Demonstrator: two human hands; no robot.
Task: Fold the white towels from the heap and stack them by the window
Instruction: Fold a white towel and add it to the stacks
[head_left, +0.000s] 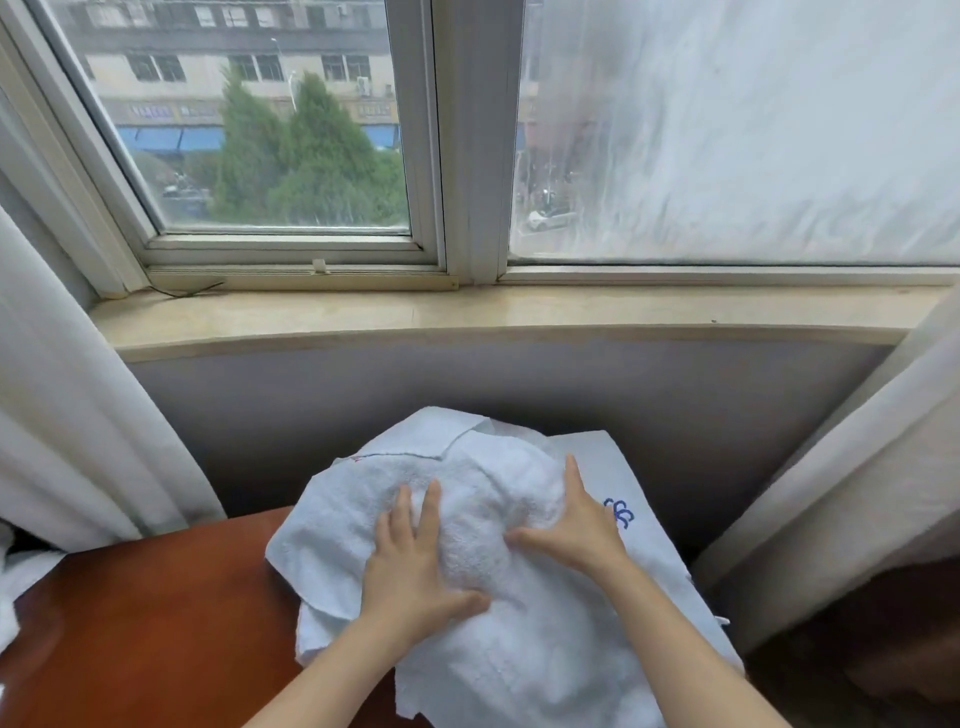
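Below the window (260, 130), a person's left hand (415, 561) and right hand (571, 530), both spread flat and gripping nothing, press a white towel (488, 499) onto the stack (597, 452); smoothing outward from the middle would best square its edges.

rumpled white terry towels (498, 530) in a pile on the table's window end
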